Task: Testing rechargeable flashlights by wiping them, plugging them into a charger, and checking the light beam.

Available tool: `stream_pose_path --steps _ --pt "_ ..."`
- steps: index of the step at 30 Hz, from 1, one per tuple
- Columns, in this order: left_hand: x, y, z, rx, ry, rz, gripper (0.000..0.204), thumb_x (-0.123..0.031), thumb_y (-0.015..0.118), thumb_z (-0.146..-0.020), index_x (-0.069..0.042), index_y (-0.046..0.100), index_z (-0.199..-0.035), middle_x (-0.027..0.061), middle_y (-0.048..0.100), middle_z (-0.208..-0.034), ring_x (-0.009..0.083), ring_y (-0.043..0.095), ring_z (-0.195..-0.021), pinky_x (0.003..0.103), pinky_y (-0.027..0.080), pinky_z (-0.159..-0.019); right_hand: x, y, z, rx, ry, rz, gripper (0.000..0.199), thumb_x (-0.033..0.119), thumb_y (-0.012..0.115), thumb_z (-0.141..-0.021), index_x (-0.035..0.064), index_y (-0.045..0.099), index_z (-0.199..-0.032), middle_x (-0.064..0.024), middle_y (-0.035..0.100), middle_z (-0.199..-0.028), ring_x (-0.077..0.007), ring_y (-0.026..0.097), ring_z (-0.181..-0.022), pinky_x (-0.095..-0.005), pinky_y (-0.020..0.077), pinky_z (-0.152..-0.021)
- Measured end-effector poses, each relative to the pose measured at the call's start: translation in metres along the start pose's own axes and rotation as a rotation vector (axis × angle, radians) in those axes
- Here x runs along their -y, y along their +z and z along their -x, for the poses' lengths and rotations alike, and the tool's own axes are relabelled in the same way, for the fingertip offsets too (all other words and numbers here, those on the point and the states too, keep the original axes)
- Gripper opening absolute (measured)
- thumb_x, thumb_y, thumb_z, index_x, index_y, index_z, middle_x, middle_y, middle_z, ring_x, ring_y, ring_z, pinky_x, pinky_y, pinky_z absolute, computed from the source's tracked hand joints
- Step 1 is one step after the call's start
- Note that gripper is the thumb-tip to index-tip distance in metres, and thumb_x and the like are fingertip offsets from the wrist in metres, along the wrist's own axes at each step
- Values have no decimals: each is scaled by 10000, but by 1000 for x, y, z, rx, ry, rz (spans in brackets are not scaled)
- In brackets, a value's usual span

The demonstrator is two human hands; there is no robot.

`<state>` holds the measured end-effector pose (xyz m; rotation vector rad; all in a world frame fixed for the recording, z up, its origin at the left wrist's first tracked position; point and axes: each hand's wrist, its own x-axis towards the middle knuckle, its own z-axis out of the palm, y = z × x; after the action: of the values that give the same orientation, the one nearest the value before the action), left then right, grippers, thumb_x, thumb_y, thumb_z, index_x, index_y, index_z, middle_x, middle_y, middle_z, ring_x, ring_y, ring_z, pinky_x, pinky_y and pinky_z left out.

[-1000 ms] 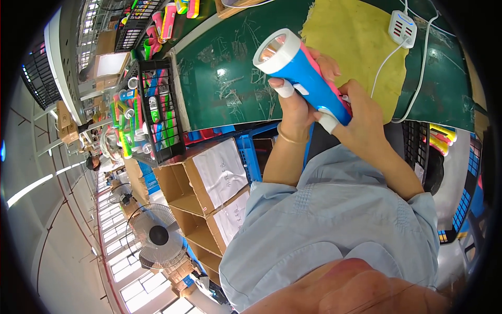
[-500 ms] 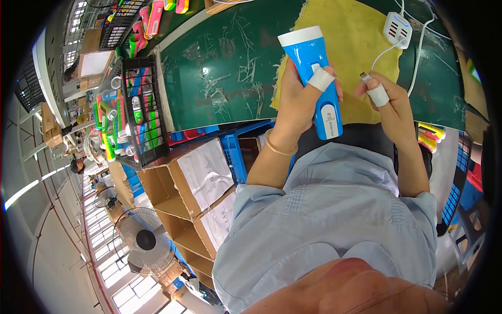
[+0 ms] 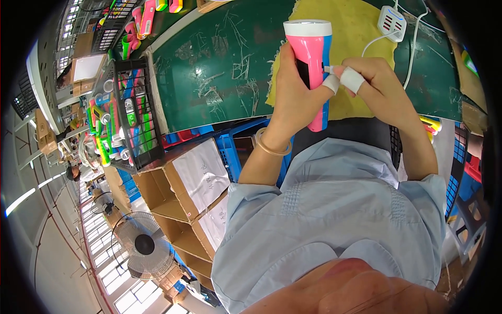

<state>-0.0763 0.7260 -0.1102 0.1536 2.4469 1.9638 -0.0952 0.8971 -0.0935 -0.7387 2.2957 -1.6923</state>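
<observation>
My left hand (image 3: 297, 102) is wrapped round a flashlight (image 3: 312, 52) with a white head, a pink face and a blue side. It stands nearly upright in the view, head at the far end. My right hand (image 3: 374, 83) pinches the plug (image 3: 328, 69) of a white charging cable (image 3: 377, 41) against the flashlight's blue side. Whether the plug sits inside a socket I cannot tell. White tape covers both thumbs. The cable leads to a white multi-port USB charger (image 3: 392, 23) at the far right.
A yellow cloth (image 3: 350, 15) lies on the green table (image 3: 201, 73) beneath my hands. At left stands a black crate (image 3: 148, 112) filled with colourful flashlights. More pink flashlights (image 3: 146, 21) lie at the far left. Cardboard compartments (image 3: 180, 235) and a fan (image 3: 144, 243) are lower left.
The flashlight has been turned about its length, so its pink face shows instead of the blue one. My right hand has moved left, bringing the cable's plug to its side.
</observation>
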Motion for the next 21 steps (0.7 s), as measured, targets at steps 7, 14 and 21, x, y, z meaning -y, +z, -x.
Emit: stream_pose_path --steps 7,14,21 --pt "-6 9 0 -81 98 -122 538 -20 693 -640 2 384 -1080 86 529 -908 142 543 -767 266 468 -663 1 -1 1 -20 23 18 242 165 484 -863 -39 614 -862 -139 504 -595 -217 461 -500 -324 359 -490" --pt "1 15 0 -239 70 -258 625 -26 699 -646 19 316 -1138 155 570 -848 258 603 -761 346 482 -645 -2 25 -7 -157 -17 328 220 129 482 -832 -29 597 -934 -200 560 -695 -368 530 -633 -413 397 -555" --pt "37 -142 -20 -586 -195 271 265 -167 651 -788 -24 486 -939 80 539 -725 231 575 -667 377 491 -648 -25 2 24 -534 79 -592 246 188 424 -935 -7 570 -976 30 436 -676 -19 325 -518 -171 226 -446"
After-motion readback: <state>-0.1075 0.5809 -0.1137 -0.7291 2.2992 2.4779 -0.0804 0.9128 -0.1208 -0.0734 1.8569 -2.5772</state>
